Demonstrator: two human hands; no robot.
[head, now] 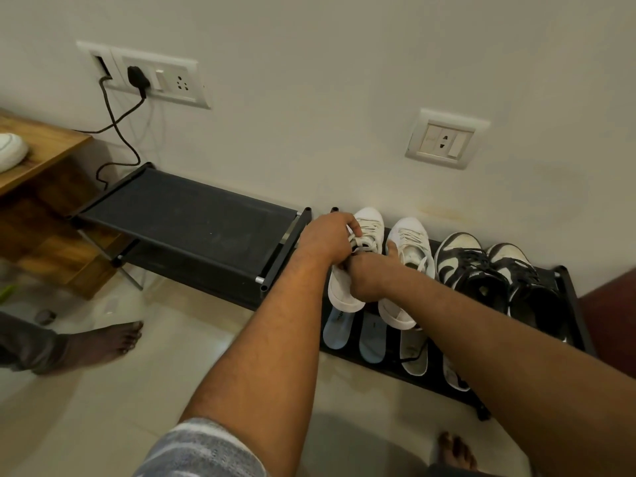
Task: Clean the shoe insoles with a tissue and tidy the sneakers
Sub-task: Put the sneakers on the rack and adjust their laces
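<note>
A white sneaker (370, 228) lies on the right black shoe rack (568, 287), its toe toward the wall. My left hand (327, 237) grips its laces and tongue from the left. My right hand (370, 277) holds the heel part of the same sneaker. Its partner, a second white sneaker (411, 249), stands just to the right. A black-and-white sneaker pair (481, 266) fills the rack's right end. Two light-blue insoles (373, 337) and pale insoles (414, 356) lie on the lower tier in front. No tissue is visible.
A second black rack (179, 215) stands to the left with a bare top shelf. A wooden table (41, 156) with a white shoe is at far left. A charger cable hangs from the wall socket (144, 75). Bare feet stand on the tiled floor.
</note>
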